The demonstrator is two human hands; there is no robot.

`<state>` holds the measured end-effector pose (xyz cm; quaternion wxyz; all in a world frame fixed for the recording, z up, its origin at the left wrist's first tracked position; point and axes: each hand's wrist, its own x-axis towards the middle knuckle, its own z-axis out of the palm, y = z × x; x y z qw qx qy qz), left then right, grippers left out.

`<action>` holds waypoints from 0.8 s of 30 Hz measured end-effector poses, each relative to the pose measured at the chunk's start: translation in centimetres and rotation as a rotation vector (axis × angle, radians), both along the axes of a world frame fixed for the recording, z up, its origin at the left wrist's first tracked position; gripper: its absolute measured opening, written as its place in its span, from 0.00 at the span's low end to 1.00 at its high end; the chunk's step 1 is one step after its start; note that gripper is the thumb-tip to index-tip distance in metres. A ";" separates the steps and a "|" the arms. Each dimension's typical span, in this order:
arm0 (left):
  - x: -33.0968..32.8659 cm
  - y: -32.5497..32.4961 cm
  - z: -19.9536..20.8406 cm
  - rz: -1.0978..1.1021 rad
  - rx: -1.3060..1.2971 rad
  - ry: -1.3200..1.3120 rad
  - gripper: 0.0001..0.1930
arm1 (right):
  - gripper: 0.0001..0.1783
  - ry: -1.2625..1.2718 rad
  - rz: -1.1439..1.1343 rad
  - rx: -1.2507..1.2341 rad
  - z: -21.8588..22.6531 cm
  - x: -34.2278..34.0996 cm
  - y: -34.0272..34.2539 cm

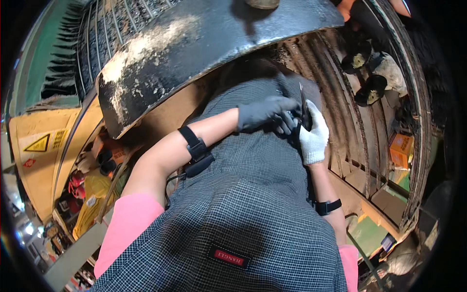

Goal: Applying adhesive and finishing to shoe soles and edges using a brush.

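My left hand (265, 112), in a dark grey glove, is over my lap with its fingers bent and drawn together. Whatever may be in those fingers is too small or hidden to make out. Close beside it on the right, my right hand (315, 135) wears a white knit glove. It is closed around a narrow dark tool with a thin pointed tip (305, 113), which points up and away from me. The left fingertips come right up to this tool; whether they touch it I cannot tell. A dark checked apron (243, 204) covers my lap under both hands.
A worn black curved panel (219, 41) spans the space ahead. Wire bars and black bristles (63, 63) stand far left, above a yellowish panel (41, 146) with a warning triangle. Brown slats (335, 97) run along the right, with dark round-ended items (372, 90) and an orange box (402, 150) beyond.
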<state>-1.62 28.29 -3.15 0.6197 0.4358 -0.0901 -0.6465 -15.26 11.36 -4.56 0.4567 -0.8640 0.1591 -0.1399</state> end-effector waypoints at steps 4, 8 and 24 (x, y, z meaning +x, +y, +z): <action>1.4 -0.4 -0.9 0.076 -0.147 0.062 0.28 | 0.29 -0.037 -0.022 -0.076 0.8 0.6 -0.6; 2.2 -1.9 0.3 0.138 -0.177 0.157 0.25 | 0.27 0.049 0.018 -0.282 2.4 0.8 -1.8; 0.8 -2.4 -4.6 0.173 0.145 -0.272 0.15 | 0.28 0.294 0.092 -0.178 2.8 1.6 -0.5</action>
